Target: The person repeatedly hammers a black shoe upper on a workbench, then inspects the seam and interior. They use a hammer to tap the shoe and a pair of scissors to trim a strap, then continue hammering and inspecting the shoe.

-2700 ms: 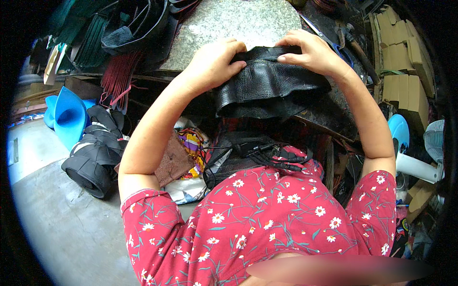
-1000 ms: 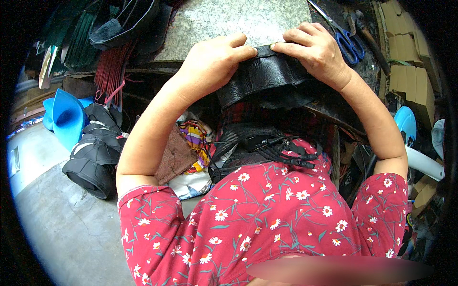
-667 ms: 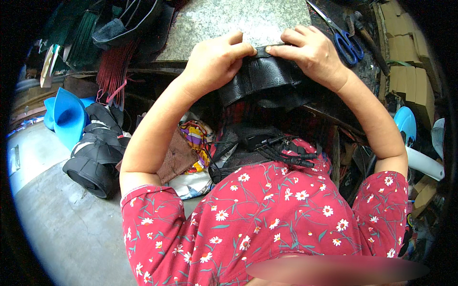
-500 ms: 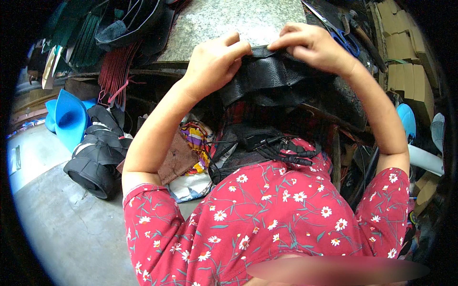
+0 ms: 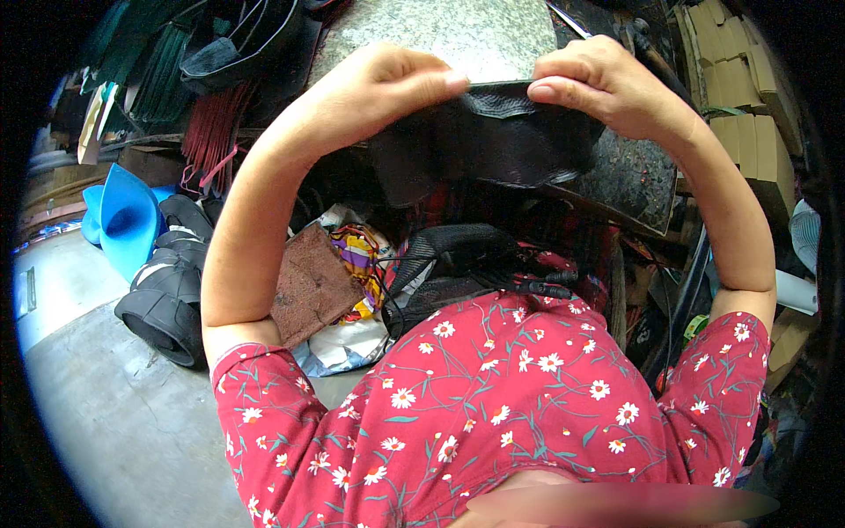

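A floppy black piece of leather-like material [image 5: 502,150] hangs between my two hands at the near edge of a speckled stone slab [image 5: 422,31]. My left hand [image 5: 387,92] pinches its upper edge on the left, thumb on top. On the right, my right hand [image 5: 603,86] grips the same edge between thumb and curled fingers. The strip of edge between the hands is held taut, while the lower part droops in loose folds over the dark space below the slab.
Scissors [image 5: 569,18], partly hidden, lie beyond my right hand, near a hammer [image 5: 647,53]. Stacked tan blocks [image 5: 748,145] stand at the right. Black rolled pieces [image 5: 167,304] and blue foam shapes [image 5: 130,224] lie left. A brown panel [image 5: 312,286] rests beside my left arm.
My hands have moved apart along the edge, the right one further right. The black piece is spread wider, and my right hand now hides the scissors' blue handles.
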